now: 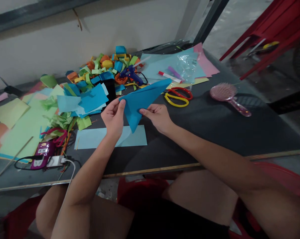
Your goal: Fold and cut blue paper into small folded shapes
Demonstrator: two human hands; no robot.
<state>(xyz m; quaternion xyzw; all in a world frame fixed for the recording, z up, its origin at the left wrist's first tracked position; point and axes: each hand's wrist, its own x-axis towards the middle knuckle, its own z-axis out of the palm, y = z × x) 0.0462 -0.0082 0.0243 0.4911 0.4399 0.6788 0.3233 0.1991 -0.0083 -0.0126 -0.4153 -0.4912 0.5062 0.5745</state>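
I hold a folded blue paper sheet (142,99) above the dark table (214,132), its long point aimed up and to the right. My left hand (113,116) pinches its left edge with thumb and fingers. My right hand (157,116) grips its lower right edge. Under my hands a pale blue paper strip (95,138) lies flat on the table.
A heap of coloured paper loops and scraps (102,68) and a blue glue gun (132,74) sit behind. Yellow and red scissors (178,96), markers (169,77), a pink hairbrush (228,94), loose paper sheets (20,129), a purple device (41,154) with cables. Red chairs (271,30) at right.
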